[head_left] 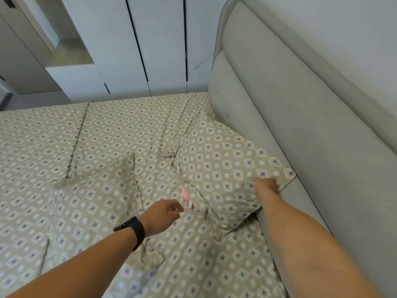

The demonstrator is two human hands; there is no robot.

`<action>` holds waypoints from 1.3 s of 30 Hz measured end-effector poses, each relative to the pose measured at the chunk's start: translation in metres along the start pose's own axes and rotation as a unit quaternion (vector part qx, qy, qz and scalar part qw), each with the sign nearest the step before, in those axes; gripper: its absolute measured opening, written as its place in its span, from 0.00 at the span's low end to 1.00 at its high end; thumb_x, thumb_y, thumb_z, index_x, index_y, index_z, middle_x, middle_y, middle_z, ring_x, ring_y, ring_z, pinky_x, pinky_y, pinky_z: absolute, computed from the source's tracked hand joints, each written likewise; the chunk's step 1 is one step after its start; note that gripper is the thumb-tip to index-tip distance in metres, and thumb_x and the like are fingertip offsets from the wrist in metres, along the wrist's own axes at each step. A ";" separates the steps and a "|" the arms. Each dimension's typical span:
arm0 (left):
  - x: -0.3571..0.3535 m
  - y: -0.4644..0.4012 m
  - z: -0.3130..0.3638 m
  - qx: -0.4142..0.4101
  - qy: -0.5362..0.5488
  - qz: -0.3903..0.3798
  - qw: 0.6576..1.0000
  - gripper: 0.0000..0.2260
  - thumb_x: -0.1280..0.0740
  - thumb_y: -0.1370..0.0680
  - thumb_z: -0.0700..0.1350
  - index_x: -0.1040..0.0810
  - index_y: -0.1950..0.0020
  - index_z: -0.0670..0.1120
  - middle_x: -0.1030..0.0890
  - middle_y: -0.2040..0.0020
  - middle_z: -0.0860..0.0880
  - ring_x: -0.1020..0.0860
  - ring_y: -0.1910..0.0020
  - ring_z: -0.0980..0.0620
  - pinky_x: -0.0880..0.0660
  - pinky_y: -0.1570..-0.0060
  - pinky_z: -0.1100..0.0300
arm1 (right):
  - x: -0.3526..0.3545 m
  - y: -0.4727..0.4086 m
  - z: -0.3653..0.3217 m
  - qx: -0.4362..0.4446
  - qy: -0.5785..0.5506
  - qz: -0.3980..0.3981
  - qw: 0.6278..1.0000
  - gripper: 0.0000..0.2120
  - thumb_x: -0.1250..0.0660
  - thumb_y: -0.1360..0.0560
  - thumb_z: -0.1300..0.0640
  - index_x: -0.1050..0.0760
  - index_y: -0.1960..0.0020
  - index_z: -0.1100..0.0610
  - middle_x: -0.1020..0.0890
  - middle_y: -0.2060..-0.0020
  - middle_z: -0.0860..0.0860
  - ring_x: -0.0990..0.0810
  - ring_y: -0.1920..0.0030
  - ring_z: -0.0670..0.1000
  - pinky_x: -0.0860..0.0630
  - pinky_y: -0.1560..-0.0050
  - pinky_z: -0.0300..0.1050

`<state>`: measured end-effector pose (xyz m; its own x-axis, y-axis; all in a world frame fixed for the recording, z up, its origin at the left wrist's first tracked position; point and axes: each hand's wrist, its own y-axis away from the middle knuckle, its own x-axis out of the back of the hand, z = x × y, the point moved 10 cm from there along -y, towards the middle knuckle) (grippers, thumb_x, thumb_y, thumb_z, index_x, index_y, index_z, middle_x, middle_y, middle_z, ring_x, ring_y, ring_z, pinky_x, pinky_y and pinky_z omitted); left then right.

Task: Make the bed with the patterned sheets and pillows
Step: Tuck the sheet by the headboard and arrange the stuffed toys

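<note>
Pillow (225, 175) lies against headboard (300, 125) on the patterned sheet (64, 147). Right hand (267, 184) grips its near corner, fingers curled into the fabric. Left hand (163, 216) hovers beside the pillow, fingers loosely curled, holding nothing.

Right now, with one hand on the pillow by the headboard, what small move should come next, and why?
Probably bring the left hand onto the pillow's open end and tuck the pink inner back in. The right hand already grips the pillow at the edge nearest the headboard, the left hovers holding nothing, and pink shows where the case gapes.
</note>
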<state>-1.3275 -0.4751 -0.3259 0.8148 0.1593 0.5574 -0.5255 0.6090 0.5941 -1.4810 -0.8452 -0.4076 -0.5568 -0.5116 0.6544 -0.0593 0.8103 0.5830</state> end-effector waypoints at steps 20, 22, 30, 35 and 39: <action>-0.017 -0.050 -0.023 0.086 -0.085 -0.052 0.991 0.12 0.41 0.17 0.46 0.22 0.38 0.54 0.21 0.42 0.53 0.21 0.47 0.55 0.25 0.44 0.63 | -0.056 -0.020 -0.059 0.145 0.138 -0.088 0.976 0.28 0.34 0.24 0.42 0.27 0.30 0.55 0.30 0.29 0.58 0.34 0.31 0.63 0.29 0.35 0.53; -0.028 -0.045 -0.013 0.075 -0.110 -0.074 0.988 0.13 0.42 0.17 0.46 0.22 0.36 0.54 0.21 0.41 0.53 0.21 0.45 0.55 0.26 0.45 0.65 | -0.061 -0.012 -0.057 0.150 0.101 -0.128 0.975 0.23 0.35 0.24 0.46 0.25 0.33 0.56 0.22 0.35 0.56 0.25 0.37 0.62 0.26 0.40 0.49; -0.016 -0.036 -0.002 0.063 -0.144 -0.071 0.985 0.14 0.42 0.17 0.46 0.23 0.34 0.53 0.22 0.36 0.51 0.23 0.42 0.53 0.27 0.43 0.64 | -0.071 0.024 -0.048 0.169 0.109 -0.150 0.968 0.14 0.41 0.20 0.57 0.22 0.38 0.54 0.18 0.45 0.54 0.24 0.54 0.55 0.27 0.51 0.45; 0.000 -0.022 -0.008 0.074 -0.147 -0.062 0.984 0.15 0.43 0.17 0.46 0.24 0.33 0.52 0.23 0.33 0.50 0.22 0.39 0.50 0.25 0.40 0.58 | -0.068 0.059 -0.053 0.205 0.065 -0.144 0.966 0.14 0.41 0.20 0.57 0.23 0.37 0.51 0.18 0.44 0.52 0.22 0.48 0.57 0.26 0.47 0.47; 0.004 -0.006 -0.013 0.070 -0.136 -0.044 0.987 0.15 0.41 0.17 0.47 0.26 0.30 0.52 0.23 0.32 0.49 0.22 0.39 0.50 0.25 0.40 0.58 | -0.073 0.110 -0.065 0.223 -0.014 -0.181 0.958 0.17 0.39 0.21 0.58 0.24 0.33 0.50 0.19 0.41 0.49 0.21 0.43 0.55 0.24 0.40 0.49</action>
<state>-1.3174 -0.4679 -0.3351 0.7730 -0.1164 0.6236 -0.4994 0.4944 0.7114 -1.3927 -0.7374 -0.3602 -0.4549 -0.7790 0.4316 -0.5970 0.6264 0.5012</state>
